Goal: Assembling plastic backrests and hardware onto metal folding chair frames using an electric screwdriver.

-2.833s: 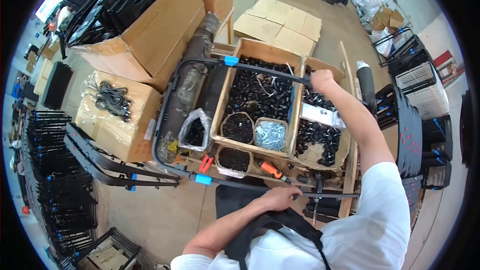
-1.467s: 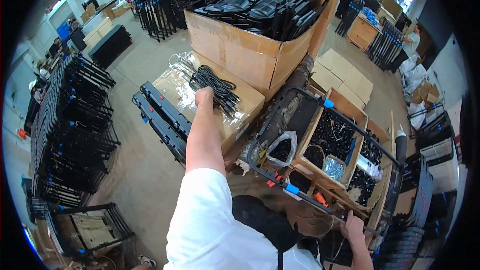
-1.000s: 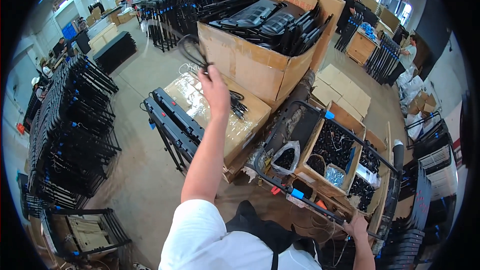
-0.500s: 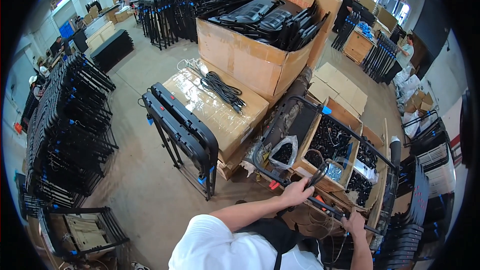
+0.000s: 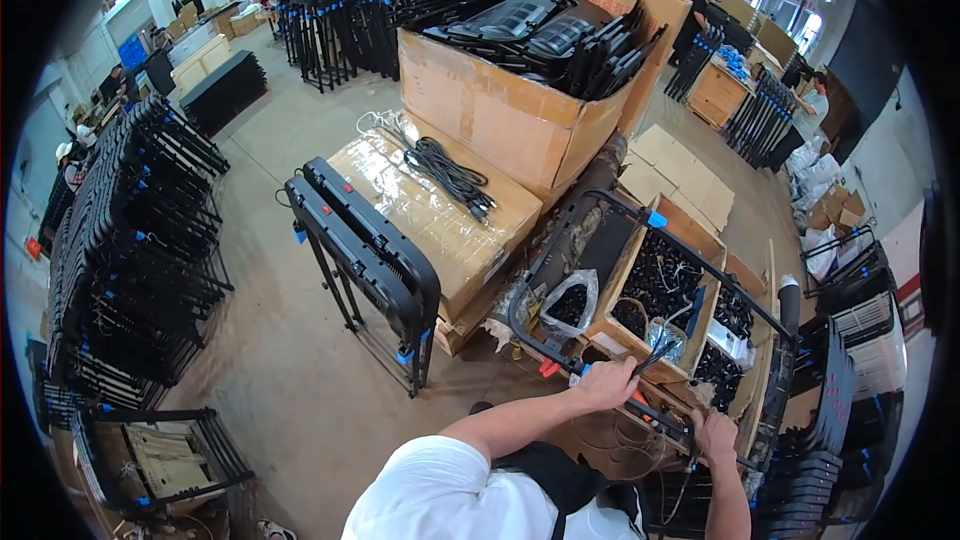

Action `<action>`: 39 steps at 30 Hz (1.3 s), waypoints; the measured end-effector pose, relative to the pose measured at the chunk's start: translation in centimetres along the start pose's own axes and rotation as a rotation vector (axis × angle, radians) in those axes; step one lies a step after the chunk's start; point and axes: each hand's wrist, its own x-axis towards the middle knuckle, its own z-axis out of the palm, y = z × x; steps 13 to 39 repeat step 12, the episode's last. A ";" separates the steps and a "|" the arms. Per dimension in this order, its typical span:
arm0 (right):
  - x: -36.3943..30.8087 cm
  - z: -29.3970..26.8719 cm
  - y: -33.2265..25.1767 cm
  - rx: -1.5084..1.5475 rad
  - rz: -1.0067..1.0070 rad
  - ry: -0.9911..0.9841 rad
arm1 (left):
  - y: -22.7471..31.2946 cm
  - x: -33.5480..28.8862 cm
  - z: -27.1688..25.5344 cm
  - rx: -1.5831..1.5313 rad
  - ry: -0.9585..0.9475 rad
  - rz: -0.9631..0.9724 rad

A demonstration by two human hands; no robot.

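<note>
A black tubular frame (image 5: 572, 208) with blue fittings lies across the boxes in front of me. My left hand (image 5: 606, 384) is closed around a black cable (image 5: 660, 348), whose loose strands stick out past the fingers above the frame's near tube. Further right, my right hand (image 5: 715, 436) has its fingers bent against that same near tube. A thin cable (image 5: 684, 490) hangs just below those fingers; what they pinch is hidden. Beneath the frame, a wooden box (image 5: 612, 325) holds many small black parts and a clear bag of silvery hardware (image 5: 668, 342).
Left of the boxes stands a folded black frame (image 5: 365, 240). A taped carton (image 5: 385, 185) carries a coiled black cable (image 5: 445, 175). Behind it, a large carton (image 5: 480, 90) is full of black plastic panels. Rows of black frames (image 5: 130, 240) line the left side. Other people work farther back.
My left hand has shifted slightly right and down along the tube, and the cable loop in it now shows as loose strands. My right hand has moved slightly right.
</note>
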 end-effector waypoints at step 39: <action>0.3 1.4 1.6 -0.201 -0.051 -0.282 | 0.0 0.7 -0.2 0.017 -0.072 -0.063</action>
